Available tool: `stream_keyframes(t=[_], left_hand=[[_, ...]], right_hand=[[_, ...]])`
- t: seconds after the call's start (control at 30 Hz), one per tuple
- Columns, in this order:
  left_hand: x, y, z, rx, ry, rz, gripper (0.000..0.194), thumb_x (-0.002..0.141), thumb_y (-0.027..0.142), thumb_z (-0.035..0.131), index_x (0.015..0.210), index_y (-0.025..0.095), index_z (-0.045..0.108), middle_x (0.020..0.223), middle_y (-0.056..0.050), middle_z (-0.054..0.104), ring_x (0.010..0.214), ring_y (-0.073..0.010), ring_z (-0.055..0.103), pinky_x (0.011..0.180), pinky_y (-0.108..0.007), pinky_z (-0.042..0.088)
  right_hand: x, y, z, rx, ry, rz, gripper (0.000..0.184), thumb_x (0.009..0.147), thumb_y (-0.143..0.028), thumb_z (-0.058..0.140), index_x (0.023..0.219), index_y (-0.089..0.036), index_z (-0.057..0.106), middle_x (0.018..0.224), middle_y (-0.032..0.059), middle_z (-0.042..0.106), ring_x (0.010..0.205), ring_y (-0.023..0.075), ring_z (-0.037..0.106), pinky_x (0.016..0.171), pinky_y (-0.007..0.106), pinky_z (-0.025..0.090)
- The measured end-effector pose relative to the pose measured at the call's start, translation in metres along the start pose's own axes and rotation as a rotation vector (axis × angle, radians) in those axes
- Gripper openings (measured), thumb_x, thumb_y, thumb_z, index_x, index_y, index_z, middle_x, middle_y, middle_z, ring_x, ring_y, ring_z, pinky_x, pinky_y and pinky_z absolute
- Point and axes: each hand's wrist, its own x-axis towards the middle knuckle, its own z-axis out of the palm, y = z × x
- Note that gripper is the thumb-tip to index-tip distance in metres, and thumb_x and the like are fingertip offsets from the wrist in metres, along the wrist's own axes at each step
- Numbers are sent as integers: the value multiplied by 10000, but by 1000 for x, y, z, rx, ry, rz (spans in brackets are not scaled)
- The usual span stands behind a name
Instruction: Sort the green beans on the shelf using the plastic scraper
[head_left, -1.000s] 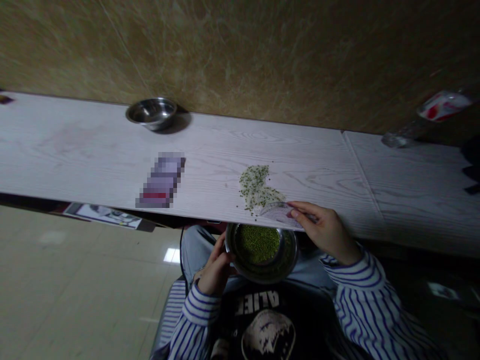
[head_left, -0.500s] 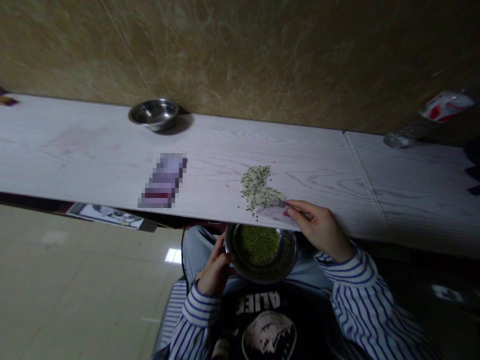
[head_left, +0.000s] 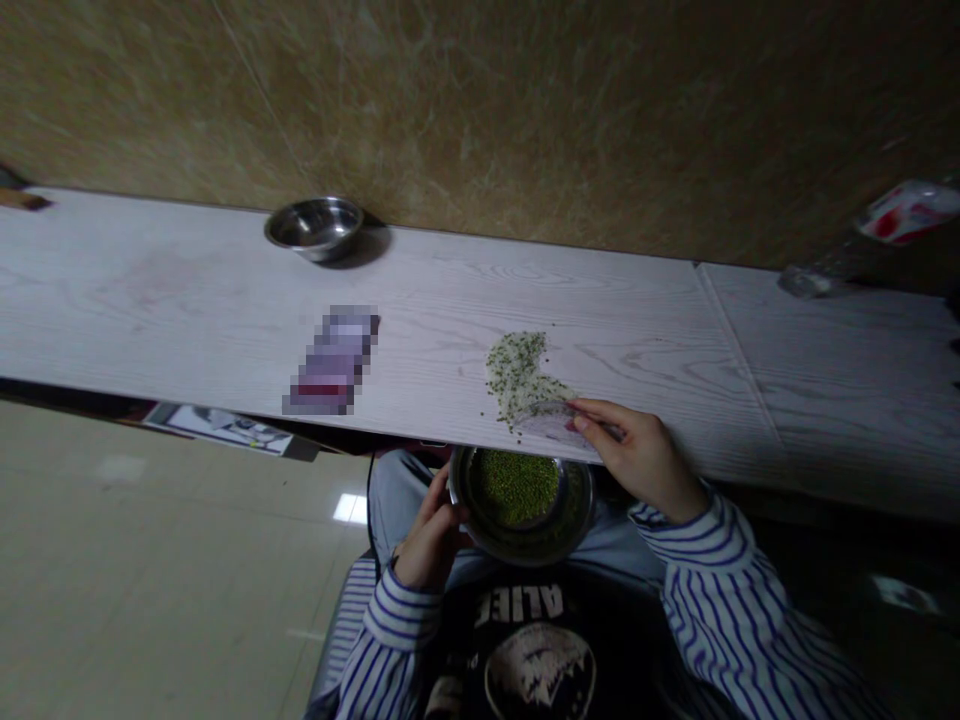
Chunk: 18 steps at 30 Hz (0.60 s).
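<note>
My left hand point(head_left: 435, 525) grips the left rim of a steel bowl point(head_left: 577, 525), which sits over my lap just below the table edge. Green beans point(head_left: 517, 485), like mung beans, cover its bottom. My right hand point(head_left: 634, 445) pinches a thin clear plastic piece point(head_left: 551, 420) between thumb and fingers. This piece is curved and rests at the table's front edge, above the bowl. Its exact kind I cannot make out. Touching its far side is a spread of white grains mixed with green beans point(head_left: 517, 370), with a few beans scattered around.
A second steel bowl point(head_left: 315, 230) stands near the wall on the white wood-grain table point(head_left: 187, 300). Left of the grains lies a pixelated flat object point(head_left: 334, 360). A clear bottle with a red and white label point(head_left: 904, 212) is at the far right. A brown object point(head_left: 22, 200) lies far left.
The view has swung slightly left, so the table and its objects appear a little further right. My hands, the bowl and the plastic piece keep nearly the same places.
</note>
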Motion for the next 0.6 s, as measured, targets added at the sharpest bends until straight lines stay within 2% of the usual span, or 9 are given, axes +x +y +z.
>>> stream_keyframes(t=[0.17,0.4,0.6], left_hand=[[0,0,0,7,3,-12,756,638,209,686,1374,308,544,1231,-52,633,838,-220,609,606,-324,547],[1,-1,-1,6,6,-21,765,644,223,687,1390,315,542,1224,-54,634,853,-230,620,628,-349,559],[2,-2,-1,-5,0,0,767,638,224,686,1387,307,544,1254,-61,628,864,-228,620,642,-342,555]], right_hand=[[2,3,-2,-4,8,3,278,885,-284,611,1086,-201,784,1070,84,799,1010,252,756,951,401,597],[-2,-1,-8,2,-32,3,258,874,-284,622,1047,-196,791,968,83,814,918,252,776,898,399,620],[-3,-4,-6,2,-37,-6,260,871,-273,616,1042,-191,793,1008,83,810,951,248,769,900,393,619]])
